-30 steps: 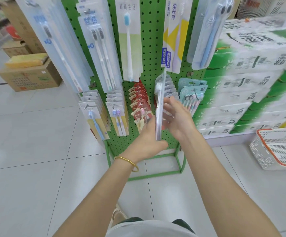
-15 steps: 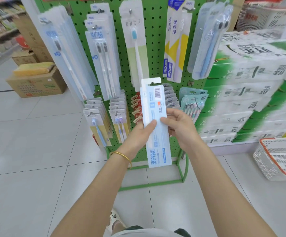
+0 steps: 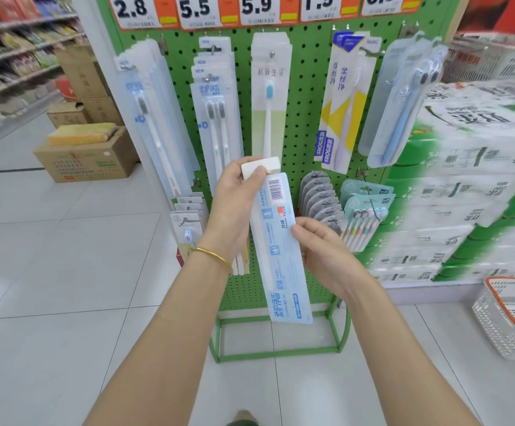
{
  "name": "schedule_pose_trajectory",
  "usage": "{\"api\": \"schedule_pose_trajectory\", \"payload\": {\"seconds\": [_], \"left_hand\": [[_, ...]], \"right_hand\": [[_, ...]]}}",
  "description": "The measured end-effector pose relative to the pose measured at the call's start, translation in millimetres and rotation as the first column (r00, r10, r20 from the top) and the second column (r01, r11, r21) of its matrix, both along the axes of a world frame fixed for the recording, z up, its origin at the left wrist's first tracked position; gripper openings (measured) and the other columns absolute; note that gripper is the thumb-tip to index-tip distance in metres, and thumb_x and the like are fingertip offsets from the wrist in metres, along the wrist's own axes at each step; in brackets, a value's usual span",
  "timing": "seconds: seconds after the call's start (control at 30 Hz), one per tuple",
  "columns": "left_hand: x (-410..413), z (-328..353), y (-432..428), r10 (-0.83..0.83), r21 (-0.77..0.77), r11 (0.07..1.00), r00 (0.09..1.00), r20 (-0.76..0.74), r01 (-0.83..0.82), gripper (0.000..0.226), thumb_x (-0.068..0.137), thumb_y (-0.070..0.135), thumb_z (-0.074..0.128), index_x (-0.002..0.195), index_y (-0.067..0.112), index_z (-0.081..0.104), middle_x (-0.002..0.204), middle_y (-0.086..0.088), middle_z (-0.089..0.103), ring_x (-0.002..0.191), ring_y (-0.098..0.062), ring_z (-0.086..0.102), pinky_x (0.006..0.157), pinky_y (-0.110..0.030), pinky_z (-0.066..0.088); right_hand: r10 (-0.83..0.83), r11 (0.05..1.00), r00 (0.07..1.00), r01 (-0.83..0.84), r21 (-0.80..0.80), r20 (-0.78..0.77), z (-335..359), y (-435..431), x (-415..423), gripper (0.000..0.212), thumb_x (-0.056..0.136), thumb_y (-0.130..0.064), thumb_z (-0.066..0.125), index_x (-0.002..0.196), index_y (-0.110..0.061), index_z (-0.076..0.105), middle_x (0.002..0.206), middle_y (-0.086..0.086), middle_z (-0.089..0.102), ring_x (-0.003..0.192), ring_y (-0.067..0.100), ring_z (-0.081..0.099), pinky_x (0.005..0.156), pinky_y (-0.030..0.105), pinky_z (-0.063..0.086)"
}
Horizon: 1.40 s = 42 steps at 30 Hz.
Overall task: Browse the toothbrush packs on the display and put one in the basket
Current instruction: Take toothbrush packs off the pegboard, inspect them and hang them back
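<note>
Left hand [image 3: 234, 207] and right hand [image 3: 324, 259] fingers pinch the toothbrush pack [image 3: 277, 241] (barcode showing); carry it steadily to the basket [image 3: 490, 327].

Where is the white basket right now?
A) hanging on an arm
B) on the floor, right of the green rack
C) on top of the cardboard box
B: the basket sits on the floor right of the green rack, while the left hand and right hand hold the toothbrush pack.
</note>
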State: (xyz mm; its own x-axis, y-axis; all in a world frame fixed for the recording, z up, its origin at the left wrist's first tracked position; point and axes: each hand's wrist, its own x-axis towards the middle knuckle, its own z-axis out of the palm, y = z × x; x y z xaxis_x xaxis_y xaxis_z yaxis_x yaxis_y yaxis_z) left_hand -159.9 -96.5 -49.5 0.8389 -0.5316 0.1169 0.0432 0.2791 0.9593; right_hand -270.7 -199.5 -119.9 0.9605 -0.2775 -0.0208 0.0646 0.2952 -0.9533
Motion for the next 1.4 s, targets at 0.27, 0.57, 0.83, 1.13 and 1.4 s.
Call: {"api": "schedule_pose_trajectory", "payload": {"seconds": [0.27,0.57,0.83,1.13,1.4], "left_hand": [[41,37,19,-0.136,-0.212,0.969,0.99,-0.031,0.127,0.011,0.093,0.011,0.05,0.101,0.016,0.056,0.085,-0.001,0.059,0.074,-0.012,0.057,0.069,-0.03,0.048],[65,56,34,0.281,-0.085,0.959,0.933,0.226,-0.269,0.021,0.092,0.013,0.056,0.112,0.018,0.053,0.104,0.004,0.057,0.103,-0.014,0.059,0.094,-0.036,0.05],[71,60,34,0.321,-0.093,0.946,0.871,0.372,-0.309,0.025,0.092,0.009,0.054,0.113,0.019,0.044,0.117,0.003,0.05,0.096,0.0,0.053,0.076,-0.011,0.045],[84,52,23,0.29,0.021,0.896,0.62,0.729,-0.444,0.044,0.087,0.01,0.057,0.127,0.015,0.041,0.124,0.01,0.036,0.126,-0.013,0.037,0.106,-0.038,0.037],[97,58,8,0.236,0.091,0.85,0.53,0.815,-0.518,0.046,0.087,0.006,0.055,0.131,0.007,0.044,0.139,-0.007,0.035,0.132,-0.015,0.03,0.111,-0.019,0.021]], "right_hand": [[0.238,0.971,0.968,-0.24,0.013,0.082,37,17,50,0.079,0.063,-0.051,0.081,0.122,-0.004,0.058,0.112,0.017,0.064,0.104,0.03,0.062,0.094,0.048,0.05],[-0.472,0.714,0.866,0.485,-0.505,0.164,80,43,105,0.054,0.071,-0.034,0.08,0.11,-0.033,0.043,0.106,-0.014,0.051,0.087,-0.011,0.051,0.071,0.006,0.04],[-0.622,0.444,0.744,0.593,-0.672,0.245,75,56,139,0.067,0.066,-0.047,0.078,0.115,-0.017,0.044,0.108,-0.005,0.044,0.09,0.001,0.04,0.074,0.027,0.04],[-0.666,0.355,0.696,0.611,-0.708,0.266,77,57,169,0.055,0.076,-0.052,0.057,0.109,-0.01,0.043,0.1,-0.001,0.041,0.075,0.01,0.033,0.061,0.029,0.029],[-0.64,0.407,0.73,0.585,-0.702,0.238,85,52,190,0.033,0.087,-0.042,0.041,0.098,-0.011,0.037,0.096,0.006,0.041,0.082,0.025,0.043,0.063,0.036,0.033]]}}
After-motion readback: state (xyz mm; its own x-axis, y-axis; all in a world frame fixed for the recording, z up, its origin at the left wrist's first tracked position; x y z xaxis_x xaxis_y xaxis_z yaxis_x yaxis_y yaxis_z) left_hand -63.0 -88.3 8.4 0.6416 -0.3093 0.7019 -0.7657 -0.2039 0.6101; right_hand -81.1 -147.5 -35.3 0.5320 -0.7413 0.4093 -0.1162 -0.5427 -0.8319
